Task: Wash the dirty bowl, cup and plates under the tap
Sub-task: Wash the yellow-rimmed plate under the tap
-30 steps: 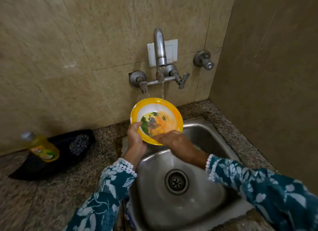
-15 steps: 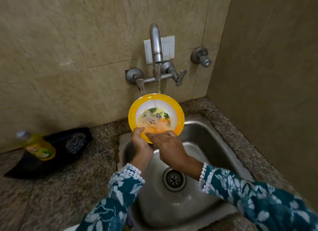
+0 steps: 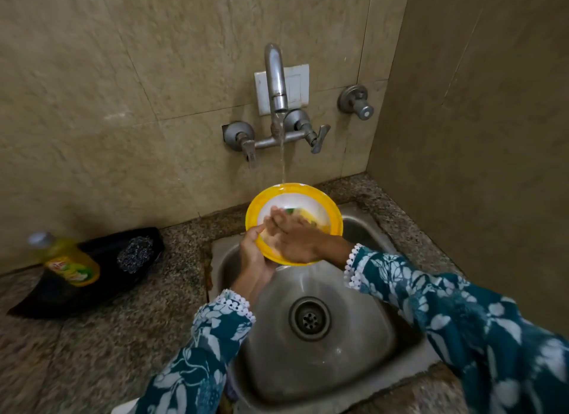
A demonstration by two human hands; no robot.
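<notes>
The yellow-rimmed plate [image 3: 332, 211] is held tilted over the back of the steel sink [image 3: 363, 361], directly below the tap [image 3: 276, 84], whose thin stream of water [image 3: 282, 154] lands on the plate's far rim. The left hand [image 3: 254, 256] grips the plate's near-left edge — thumb over the yellow rim, palm and fingers wrapped beneath it. The right hand [image 3: 295, 239] lies flat and open across the plate's white centre, fingers spread and blurred, pressing on the surface and hiding most of the printed picture there. Both sleeves are dark teal with a white floral print and white lace cuffs.

Below the plate, the sink's drain [image 3: 309, 318] sits at the middle of the wet basin. To the left of the sink, on the speckled granite counter [image 3: 92, 346], lies a black tray [image 3: 46, 299] — it carries a yellow dish-soap bottle [image 3: 69, 264] lying on its side and a steel scrubber [image 3: 135, 255] at the end nearer the sink. Right of the tap, a separate valve knob [image 3: 357, 102] projects from the tiled wall.
</notes>
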